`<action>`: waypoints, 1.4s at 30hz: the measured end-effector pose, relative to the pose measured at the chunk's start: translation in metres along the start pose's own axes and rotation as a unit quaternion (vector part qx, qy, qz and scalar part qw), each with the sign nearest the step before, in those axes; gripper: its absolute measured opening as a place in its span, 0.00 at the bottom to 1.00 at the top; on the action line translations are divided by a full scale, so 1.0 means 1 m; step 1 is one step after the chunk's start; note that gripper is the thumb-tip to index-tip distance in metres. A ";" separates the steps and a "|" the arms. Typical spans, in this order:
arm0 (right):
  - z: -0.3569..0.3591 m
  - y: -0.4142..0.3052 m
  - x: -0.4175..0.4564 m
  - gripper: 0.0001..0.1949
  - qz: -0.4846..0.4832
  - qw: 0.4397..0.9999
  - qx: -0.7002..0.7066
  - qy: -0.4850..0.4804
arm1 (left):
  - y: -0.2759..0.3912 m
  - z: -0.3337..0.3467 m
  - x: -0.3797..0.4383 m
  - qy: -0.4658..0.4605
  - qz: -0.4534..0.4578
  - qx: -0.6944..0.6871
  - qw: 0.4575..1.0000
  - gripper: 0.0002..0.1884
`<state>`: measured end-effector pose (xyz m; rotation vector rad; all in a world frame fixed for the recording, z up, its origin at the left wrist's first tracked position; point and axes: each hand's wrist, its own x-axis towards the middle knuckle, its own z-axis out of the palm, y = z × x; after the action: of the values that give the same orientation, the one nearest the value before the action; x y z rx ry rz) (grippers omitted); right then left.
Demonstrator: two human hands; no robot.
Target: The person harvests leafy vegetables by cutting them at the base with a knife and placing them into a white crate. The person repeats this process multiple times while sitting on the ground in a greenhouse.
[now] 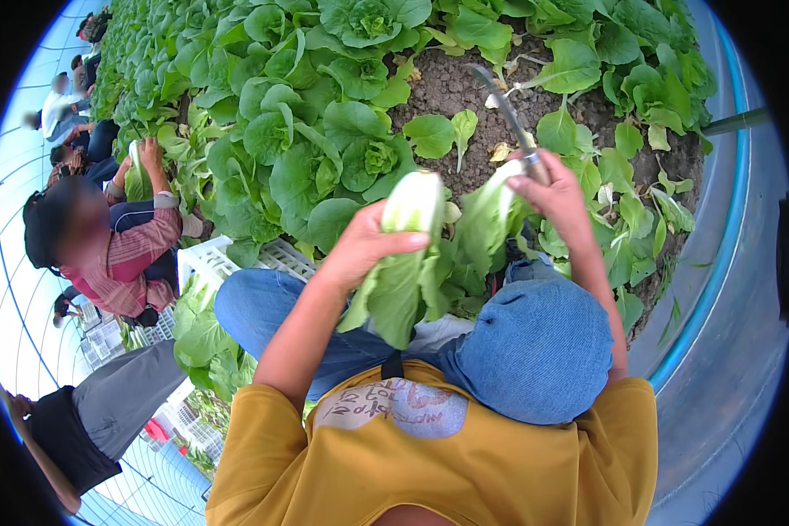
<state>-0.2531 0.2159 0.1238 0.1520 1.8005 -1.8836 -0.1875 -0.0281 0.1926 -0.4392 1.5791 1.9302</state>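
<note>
My left hand (366, 248) holds a head of leafy greens (415, 204), its pale cut base up and its green leaves hanging down. In my right hand (549, 187) is a sickle-like knife (514, 125) with a short handle and a thin curved blade that points up and away over the soil. The same hand also pinches a loose green leaf (490, 217) by its white stalk. The leaf hangs beside the head, close to my left hand. Both hands are above my bent, jeans-covered knees.
Rows of growing leafy greens (289, 118) spread ahead. Bare soil (444, 89) with cut leaves lies past my hands. At my left stands a white plastic crate (200, 260) near harvested heads (204, 329). A co-worker (131, 250) crouches left, another stands behind. A blue pipe (730, 223) runs right.
</note>
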 end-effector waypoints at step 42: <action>0.096 0.168 0.165 0.08 0.323 0.904 -0.140 -0.244 | -0.041 -0.117 0.158 -0.018 -0.313 0.557 0.769 0.28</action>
<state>-0.2945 0.0805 -0.0873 0.1365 1.4109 -1.0633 -0.2960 -0.0987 0.0391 -0.3144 1.8968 0.3232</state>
